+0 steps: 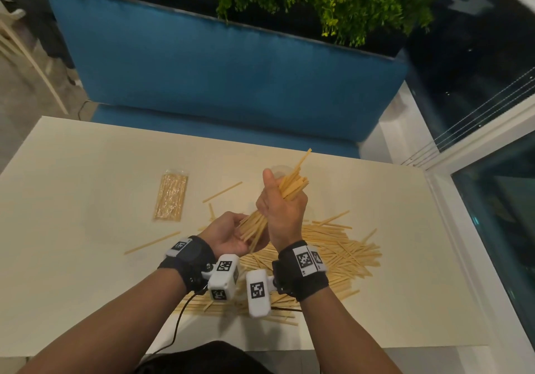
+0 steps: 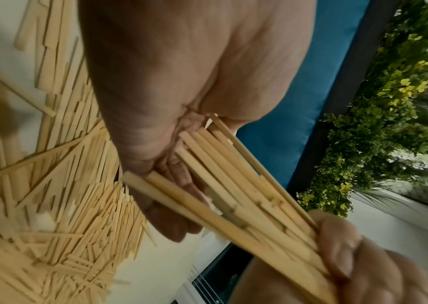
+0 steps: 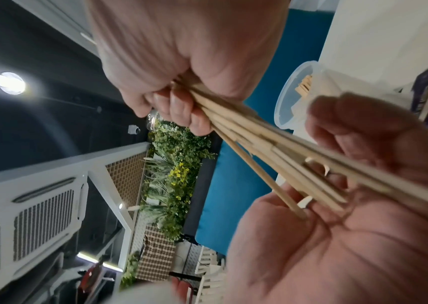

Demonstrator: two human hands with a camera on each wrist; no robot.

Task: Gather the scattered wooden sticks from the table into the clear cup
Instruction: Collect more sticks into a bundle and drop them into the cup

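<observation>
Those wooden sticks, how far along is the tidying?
Barely started. The clear cup holds only a few sticks. In hand: the right hand grips a bundle of sticks while the left hand's open palm squares its lower ends. Left: the large pile of sticks and strays on the table. A sealed packet lies aside.
</observation>
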